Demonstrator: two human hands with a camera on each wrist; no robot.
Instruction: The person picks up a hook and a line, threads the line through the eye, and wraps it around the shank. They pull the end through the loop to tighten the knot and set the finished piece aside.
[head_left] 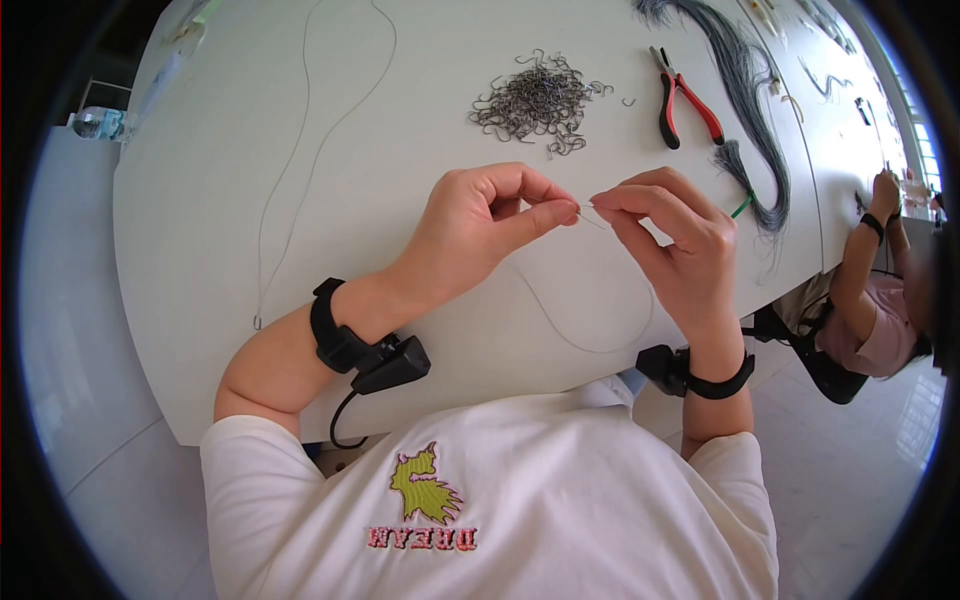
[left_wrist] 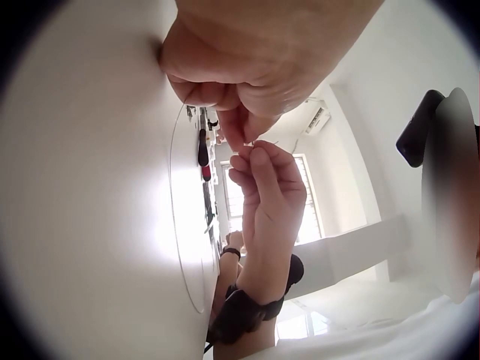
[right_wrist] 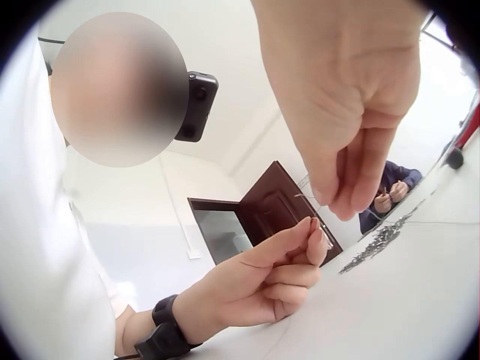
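Observation:
In the head view the left hand (head_left: pixel 490 215) pinches a small thin piece between thumb and forefinger, a short end of line (head_left: pixel 592 218) sticking out toward the right. Close by, the right hand (head_left: pixel 685 235) pinches the thin line at its fingertips, a small gap from the left fingertips. A loop of thin line (head_left: pixel 575 346) hangs below the hands over the table. The left wrist view shows the right hand (left_wrist: pixel 274 191) with thumb and fingertips together, near the left hand (left_wrist: pixel 247 60). What exactly lies inside the left pinch is hidden.
A pile of small metal hooks (head_left: pixel 540 100) lies on the white table (head_left: pixel 400 130). Right of it are red-and-black pliers (head_left: pixel 675 100) and a grey strand bundle (head_left: pixel 750 110) with a green tie. A long line with a hook (head_left: pixel 257 322) lies left. Another person (head_left: pixel 875 310) sits at right.

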